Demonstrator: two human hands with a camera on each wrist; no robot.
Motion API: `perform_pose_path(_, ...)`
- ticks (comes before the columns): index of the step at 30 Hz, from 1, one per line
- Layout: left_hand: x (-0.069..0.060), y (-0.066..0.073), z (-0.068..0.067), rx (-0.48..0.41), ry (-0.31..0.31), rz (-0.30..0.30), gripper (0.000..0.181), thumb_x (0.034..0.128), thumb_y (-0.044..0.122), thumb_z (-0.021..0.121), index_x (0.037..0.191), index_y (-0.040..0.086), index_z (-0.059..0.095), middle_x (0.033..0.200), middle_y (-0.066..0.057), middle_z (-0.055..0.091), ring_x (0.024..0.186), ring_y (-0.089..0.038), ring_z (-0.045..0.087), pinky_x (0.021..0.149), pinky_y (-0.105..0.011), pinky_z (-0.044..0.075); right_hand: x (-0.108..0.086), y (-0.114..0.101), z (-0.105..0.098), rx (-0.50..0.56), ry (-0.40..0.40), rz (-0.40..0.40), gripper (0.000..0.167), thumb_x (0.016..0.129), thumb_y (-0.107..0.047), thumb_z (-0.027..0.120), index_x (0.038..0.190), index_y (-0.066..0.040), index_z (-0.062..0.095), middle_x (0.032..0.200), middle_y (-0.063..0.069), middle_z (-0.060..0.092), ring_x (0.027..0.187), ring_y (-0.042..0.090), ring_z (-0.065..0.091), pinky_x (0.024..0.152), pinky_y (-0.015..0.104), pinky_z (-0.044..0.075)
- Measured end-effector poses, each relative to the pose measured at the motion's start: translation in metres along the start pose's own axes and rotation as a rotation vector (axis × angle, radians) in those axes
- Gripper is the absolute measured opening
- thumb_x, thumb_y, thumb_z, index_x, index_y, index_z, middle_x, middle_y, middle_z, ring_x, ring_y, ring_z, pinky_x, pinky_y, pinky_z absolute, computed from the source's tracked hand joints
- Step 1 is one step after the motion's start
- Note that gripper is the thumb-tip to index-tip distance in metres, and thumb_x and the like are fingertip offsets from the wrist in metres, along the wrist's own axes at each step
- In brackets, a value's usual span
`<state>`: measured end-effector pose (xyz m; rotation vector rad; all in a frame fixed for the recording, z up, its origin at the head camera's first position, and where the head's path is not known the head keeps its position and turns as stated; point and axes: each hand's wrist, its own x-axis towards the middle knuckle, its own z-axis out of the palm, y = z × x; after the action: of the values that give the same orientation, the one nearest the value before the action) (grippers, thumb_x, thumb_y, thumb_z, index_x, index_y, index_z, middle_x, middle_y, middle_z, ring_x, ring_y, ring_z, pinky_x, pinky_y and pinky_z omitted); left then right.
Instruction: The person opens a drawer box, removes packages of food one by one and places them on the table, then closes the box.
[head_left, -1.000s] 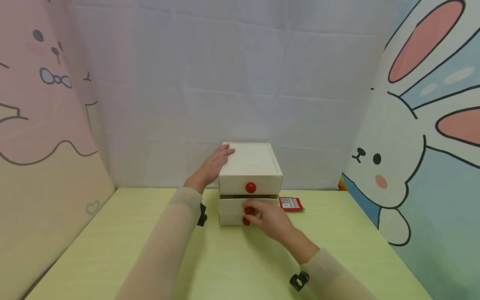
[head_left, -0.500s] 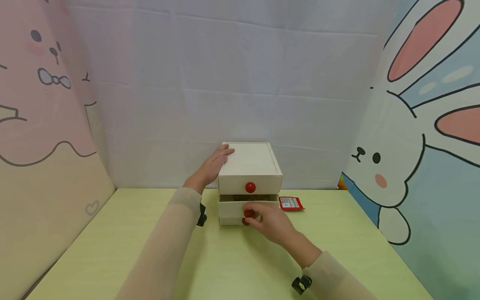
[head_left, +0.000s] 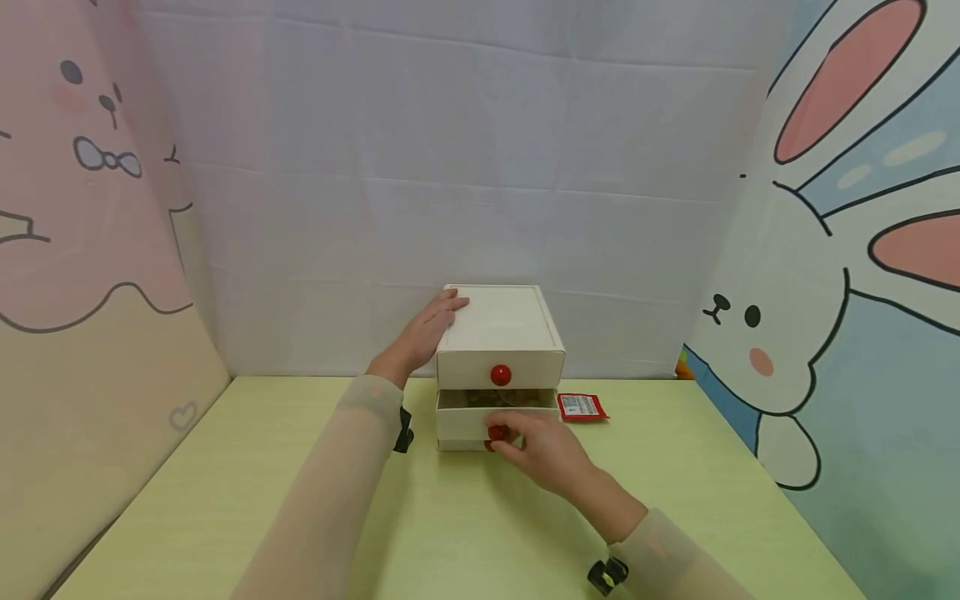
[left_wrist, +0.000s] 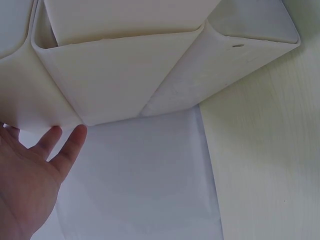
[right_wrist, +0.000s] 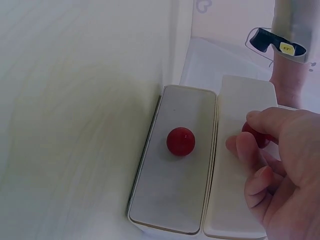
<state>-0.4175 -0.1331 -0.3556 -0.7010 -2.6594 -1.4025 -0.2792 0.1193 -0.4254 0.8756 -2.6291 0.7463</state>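
Note:
A small white drawer cabinet (head_left: 501, 318) with red round knobs stands against the back wall. My right hand (head_left: 553, 454) pinches the red knob (right_wrist: 256, 134) of the middle drawer (head_left: 460, 425), which is pulled partway out. Something brownish lies inside that drawer, too dim to make out. In the head view, my left hand (head_left: 422, 340) rests against the cabinet's left side, fingers extended over its top edge. The top drawer (head_left: 465, 371) and the bottom drawer (right_wrist: 187, 112) are closed; my right hand partly hides the bottom knob in the head view.
On the pale yellow-green table (head_left: 300, 500), a red packet with a white label (head_left: 582, 406) lies just right of the cabinet. A white cloth (head_left: 375, 183) hangs behind, and printed panels with a rabbit (head_left: 780, 350) and a pink animal (head_left: 90, 217) flank the table.
My right hand has drawn the middle drawer toward me, so its opening is wider and more of the inside shows. My left hand has stayed in place on the cabinet.

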Motion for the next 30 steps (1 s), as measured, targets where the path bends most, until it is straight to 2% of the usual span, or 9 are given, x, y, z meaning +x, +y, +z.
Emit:
perform_pose_path(7, -0.001, 0.001, 0.0, -0.003, 0.0, -0.008, 0.058, 0.1191, 0.032, 0.023, 0.172, 0.016, 0.04, 0.187, 0.0, 0.011, 0.174, -0.027, 0.002, 0.14, -0.058, 0.009, -0.004, -0.001, -0.001, 0.006, 0.004, -0.026, 0.025, 0.098, -0.016, 0.084, 0.122, -0.018, 0.079, 0.107, -0.003, 0.082, 0.085, 0.009, 0.072, 0.066, 0.019, 0.053)
perform_pose_path(19, 0.002, 0.0, 0.0, -0.004, 0.006, -0.021, 0.058, 0.1185, 0.034, 0.024, 0.172, 0.017, 0.041, 0.187, 0.001, 0.012, 0.174, -0.027, 0.003, 0.14, -0.06, 0.01, -0.008, -0.002, -0.002, 0.011, 0.008, -0.048, 0.027, 0.098, -0.015, 0.084, 0.124, -0.017, 0.079, 0.109, -0.002, 0.083, 0.088, 0.008, 0.073, 0.068, 0.019, 0.054)
perform_pose_path(30, 0.002, -0.001, 0.0, -0.007, 0.012, -0.006, 0.058, 0.1181, 0.034, 0.025, 0.171, 0.017, 0.042, 0.187, 0.001, 0.013, 0.175, -0.026, 0.002, 0.14, -0.059, 0.009, -0.014, -0.005, -0.004, 0.005, 0.0, -0.07, 0.027, 0.098, -0.012, 0.083, 0.124, -0.015, 0.079, 0.111, 0.0, 0.082, 0.088, 0.011, 0.074, 0.069, 0.019, 0.056)
